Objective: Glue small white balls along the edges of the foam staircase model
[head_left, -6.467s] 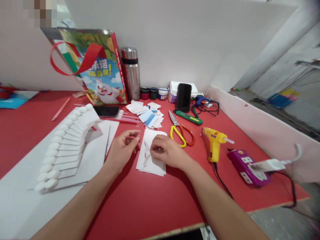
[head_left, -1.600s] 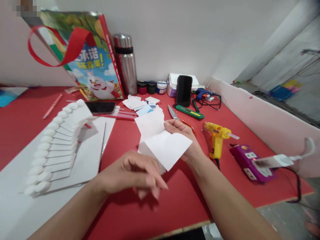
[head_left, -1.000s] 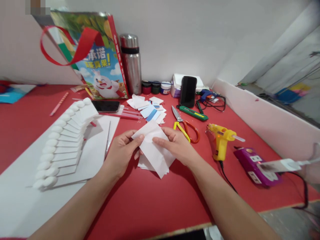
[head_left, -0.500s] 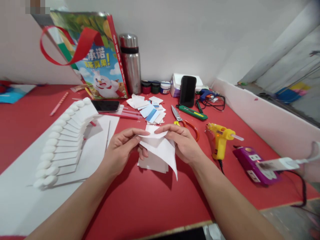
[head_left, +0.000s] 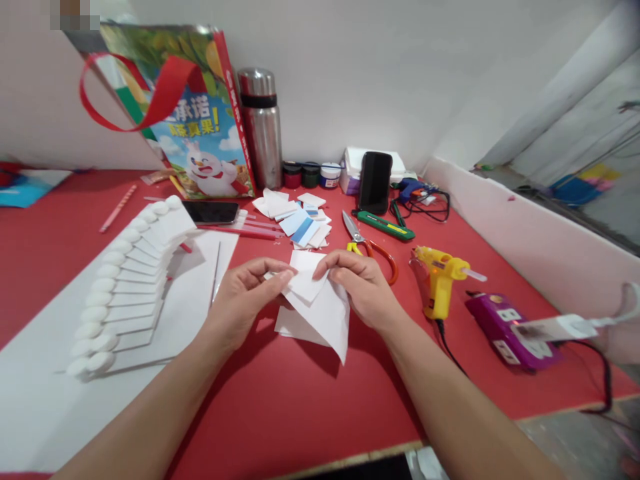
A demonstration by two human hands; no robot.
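Observation:
Between my hands is a sheet of white paper (head_left: pixel 327 319), its top part folded over toward me and its lower corner hanging down. My left hand (head_left: pixel 247 293) pinches the left end of the fold between thumb and fingers. At the other end, my right hand (head_left: pixel 367 287) grips the paper, its index finger bent onto the fold. More white paper (head_left: pixel 296 325) lies on the table below, partly hidden by the held sheet. Scissors (head_left: pixel 373 248) with orange and yellow handles lie just beyond my right hand.
Left stands a curved white stair-like model (head_left: pixel 133 287) on a white board (head_left: pixel 45 407). A yellow glue gun (head_left: pixel 440 280) and purple power box (head_left: pixel 515 333) sit right. Behind are paper scraps (head_left: pixel 300 220), a green cutter (head_left: pixel 385 225), a phone (head_left: pixel 376 181), a steel flask (head_left: pixel 265 133) and a bag (head_left: pixel 200 133).
The folded top part of the paper has come down flatter toward me, showing more of its face. My right index finger has bent inward; both hands stay in about the same place.

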